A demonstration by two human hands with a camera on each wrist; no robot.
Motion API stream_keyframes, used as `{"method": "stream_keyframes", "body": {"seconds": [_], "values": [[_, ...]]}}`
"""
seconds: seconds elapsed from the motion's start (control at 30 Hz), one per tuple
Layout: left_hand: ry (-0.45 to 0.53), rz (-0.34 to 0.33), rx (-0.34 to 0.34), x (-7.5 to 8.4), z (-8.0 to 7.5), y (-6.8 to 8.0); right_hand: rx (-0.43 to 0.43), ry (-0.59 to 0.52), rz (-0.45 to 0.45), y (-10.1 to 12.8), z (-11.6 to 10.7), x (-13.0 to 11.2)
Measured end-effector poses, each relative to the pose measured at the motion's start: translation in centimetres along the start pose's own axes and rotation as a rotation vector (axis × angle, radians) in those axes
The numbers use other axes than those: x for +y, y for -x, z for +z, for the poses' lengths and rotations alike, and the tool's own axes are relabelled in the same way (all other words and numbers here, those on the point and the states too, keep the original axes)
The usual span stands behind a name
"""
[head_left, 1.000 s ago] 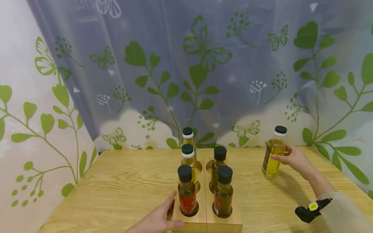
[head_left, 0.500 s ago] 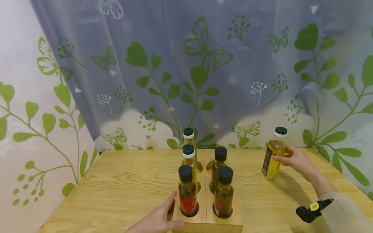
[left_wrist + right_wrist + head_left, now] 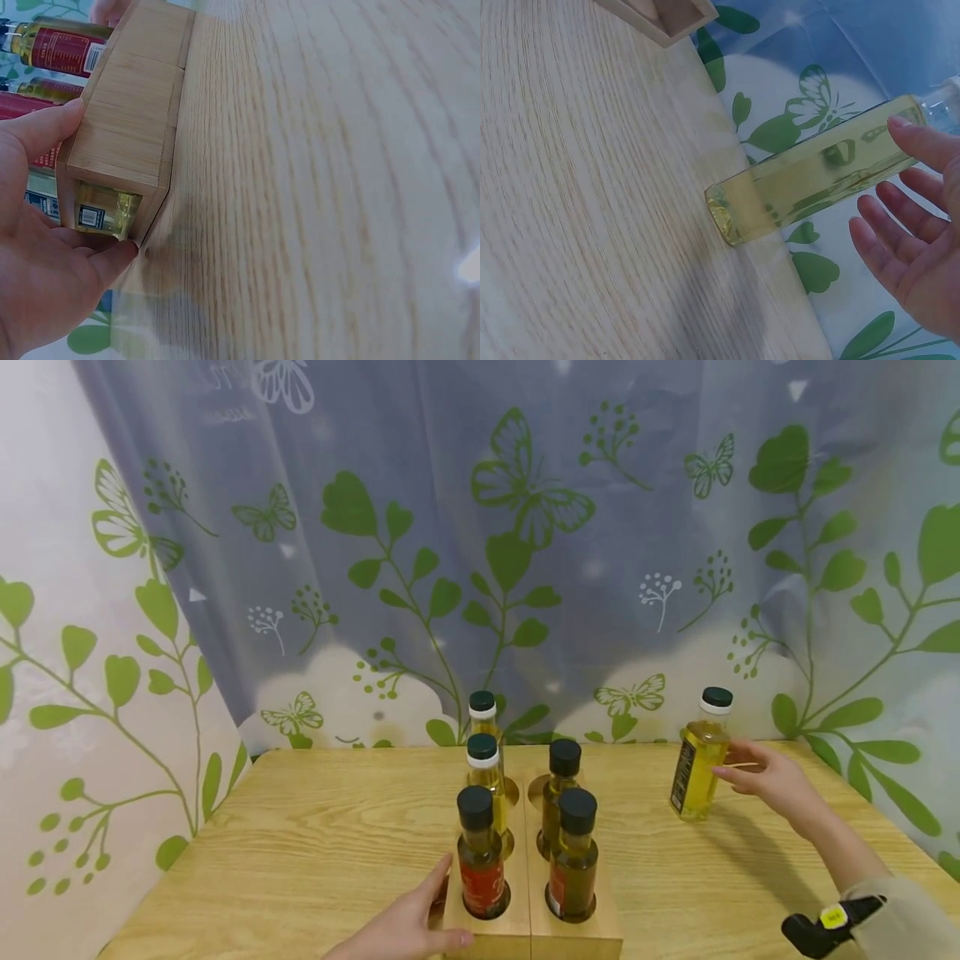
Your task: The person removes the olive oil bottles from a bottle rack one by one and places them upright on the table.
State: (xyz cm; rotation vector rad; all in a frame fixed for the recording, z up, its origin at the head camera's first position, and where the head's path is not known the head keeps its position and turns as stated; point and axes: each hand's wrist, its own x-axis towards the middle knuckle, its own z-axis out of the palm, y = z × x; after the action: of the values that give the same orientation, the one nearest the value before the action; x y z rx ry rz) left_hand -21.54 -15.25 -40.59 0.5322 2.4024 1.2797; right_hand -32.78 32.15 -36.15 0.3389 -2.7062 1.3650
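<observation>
A tall bottle of yellow oil (image 3: 699,772) with a dark cap stands alone on the wooden table (image 3: 300,843) at the far right. My right hand (image 3: 738,764) hovers just right of it with fingers spread; in the right wrist view the right hand (image 3: 907,225) is apart from the oil bottle (image 3: 817,176) except the thumb near its top. My left hand (image 3: 420,918) grips the near left corner of a wooden bottle rack (image 3: 517,935); the left wrist view shows the left hand (image 3: 45,247) with thumb and finger on either side of the rack's (image 3: 127,127) end.
Several dark-capped bottles stand in the rack, the nearest with a red label (image 3: 482,868). The rack's back right hole (image 3: 537,790) looks empty. A leaf-printed curtain (image 3: 525,568) hangs right behind the table's far edge. Bare tabletop lies left and right of the rack.
My right hand has let go of the yellow oil bottle and drawn its fingers back a little. The bottle now stands upright on its own. The left hand has not moved.
</observation>
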Motion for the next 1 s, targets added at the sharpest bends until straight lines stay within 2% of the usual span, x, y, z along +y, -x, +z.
{"method": "stream_keyframes", "body": {"seconds": [0.33,0.47,0.67,0.83,1.0], "values": [[0.007,0.000,0.005,-0.2,0.0,0.0,0.040,-0.087,-0.071,1.7,-0.6,-1.0],[0.017,-0.011,0.012,-0.1,0.0,0.0,0.005,-0.099,-0.106,1.9,0.2,-2.3],[0.005,0.000,0.004,-0.1,0.0,0.1,-0.081,-0.092,-0.102,2.0,2.0,-4.7],[0.022,-0.004,-0.001,-0.1,0.0,0.0,-0.120,-0.074,-0.127,1.5,3.9,-6.5],[0.051,-0.015,-0.008,-0.1,0.0,0.0,-0.189,-0.111,-0.139,0.9,5.5,-7.9]]}}
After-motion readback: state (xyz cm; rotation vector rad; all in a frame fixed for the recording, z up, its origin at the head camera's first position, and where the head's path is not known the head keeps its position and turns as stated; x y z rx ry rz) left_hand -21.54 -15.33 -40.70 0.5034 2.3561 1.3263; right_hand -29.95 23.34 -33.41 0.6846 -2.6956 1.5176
